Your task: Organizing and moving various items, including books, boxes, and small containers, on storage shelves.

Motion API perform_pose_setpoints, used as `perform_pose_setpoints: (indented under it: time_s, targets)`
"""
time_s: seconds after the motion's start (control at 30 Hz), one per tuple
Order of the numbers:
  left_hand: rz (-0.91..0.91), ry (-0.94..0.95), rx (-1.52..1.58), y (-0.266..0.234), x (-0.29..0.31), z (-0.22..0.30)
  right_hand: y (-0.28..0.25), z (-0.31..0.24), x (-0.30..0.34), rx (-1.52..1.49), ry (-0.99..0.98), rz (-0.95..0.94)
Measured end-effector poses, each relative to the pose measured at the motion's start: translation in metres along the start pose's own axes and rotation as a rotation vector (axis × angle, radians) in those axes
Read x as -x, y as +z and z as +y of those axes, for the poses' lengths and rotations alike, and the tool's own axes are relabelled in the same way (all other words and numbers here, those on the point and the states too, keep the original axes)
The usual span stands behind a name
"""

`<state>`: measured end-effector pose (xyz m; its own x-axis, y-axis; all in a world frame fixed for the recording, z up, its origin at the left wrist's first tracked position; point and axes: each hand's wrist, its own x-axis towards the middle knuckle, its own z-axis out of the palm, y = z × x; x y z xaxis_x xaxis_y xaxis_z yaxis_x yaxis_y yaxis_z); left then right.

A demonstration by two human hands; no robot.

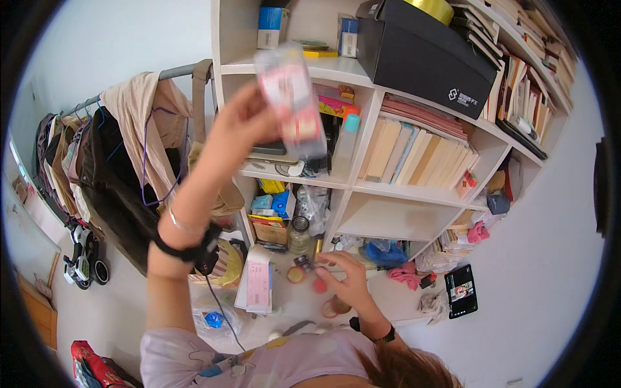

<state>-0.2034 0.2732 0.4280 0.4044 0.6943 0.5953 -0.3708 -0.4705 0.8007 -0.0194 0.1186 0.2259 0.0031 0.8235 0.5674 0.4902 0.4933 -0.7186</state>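
My left hand (242, 123) is raised in front of the upper shelves, its fingers closed round the edge of a pink-and-white flat package (294, 103) in clear plastic, slightly blurred. Lower down, my right hand (349, 278) hovers over the desk with thumb and index finger apart. Close to its fingertips is a small dark item (303, 261), too small to name; contact with it is unclear. Small round containers lie by that hand, one with a yellowish top (295, 275) and one red (319, 285). A glass jar (299, 235) stands behind them.
White shelving (363, 139) fills the middle, with books (420, 155) and a black box (427, 55). Clothes (116, 181) hang on a rail at left. A pink-and-white box (259, 284) sits on the desk. A phone (461, 291) is at right. A cable (223, 313) trails from my left wrist.
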Motion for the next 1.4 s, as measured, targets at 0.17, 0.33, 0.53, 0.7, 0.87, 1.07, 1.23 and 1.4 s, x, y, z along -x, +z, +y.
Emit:
perform_pose_setpoints:
  time_s: [0.17, 0.33, 0.53, 0.7, 0.87, 1.07, 1.23, 1.4]
  targets:
    - [0.013, 0.290, -0.238, -0.006, -0.122, 0.023, -0.002, 0.021, 0.029, 0.035, 0.133, 0.033]
    - [-0.047, 0.132, -0.557, -0.022, -0.231, 0.017, -0.022, 0.045, 0.053, 0.200, 0.155, 0.109]
    - [-0.103, -0.050, -0.861, -0.137, -0.321, -0.017, -0.047, 0.064, 0.085, 0.154, 0.349, 0.262]
    - [-0.021, 0.060, -1.545, -0.138, -0.320, -0.028, -0.047, 0.079, 0.098, 0.199, 0.368, 0.290]
    - [0.001, -0.005, -1.352, -0.162, -0.331, -0.042, -0.046, 0.090, 0.097, 0.207, 0.324, 0.240]
    - [0.143, 0.066, -1.747, -0.126, -0.321, -0.050, -0.050, 0.094, 0.090, 0.180, 0.342, 0.212]
    - [0.025, -0.036, -1.879, -0.154, -0.351, -0.070, -0.053, 0.101, 0.084, 0.196, 0.347, 0.205]
    - [0.143, -0.045, -1.719, -0.104, -0.304, -0.062, -0.051, 0.102, 0.087, 0.186, 0.425, 0.172]
